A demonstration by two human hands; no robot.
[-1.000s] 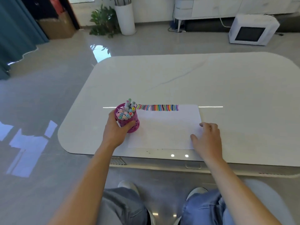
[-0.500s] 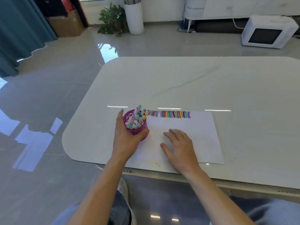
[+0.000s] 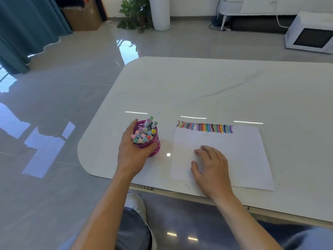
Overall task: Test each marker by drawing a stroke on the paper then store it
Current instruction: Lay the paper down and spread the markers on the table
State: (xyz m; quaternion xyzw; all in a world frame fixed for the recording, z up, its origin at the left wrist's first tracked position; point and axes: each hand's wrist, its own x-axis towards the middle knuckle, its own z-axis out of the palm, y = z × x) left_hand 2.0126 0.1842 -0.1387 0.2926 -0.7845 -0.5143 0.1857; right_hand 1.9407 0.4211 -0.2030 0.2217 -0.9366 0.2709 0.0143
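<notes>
A pink mesh cup [image 3: 156,148] full of several capped markers [image 3: 143,135] stands near the table's front left corner. My left hand [image 3: 132,153] is wrapped around the cup from the near side. To its right lies a white sheet of paper [image 3: 248,156] with a row of coloured strokes [image 3: 205,127] along its far edge. A gap of bare table separates the cup from the paper. My right hand [image 3: 211,168] rests flat on the paper's near left part, fingers spread, holding nothing.
The white marble table [image 3: 216,87] stretches far and right. Its rounded front left corner is close to the cup. On the floor beyond stand a potted plant [image 3: 135,13], a cardboard box [image 3: 82,17] and a white appliance [image 3: 311,35]. My knees are below the front edge.
The cup in my left hand and the paper have come apart, leaving a gap. My right hand slid from the paper's right edge to its left part. The camera swung left.
</notes>
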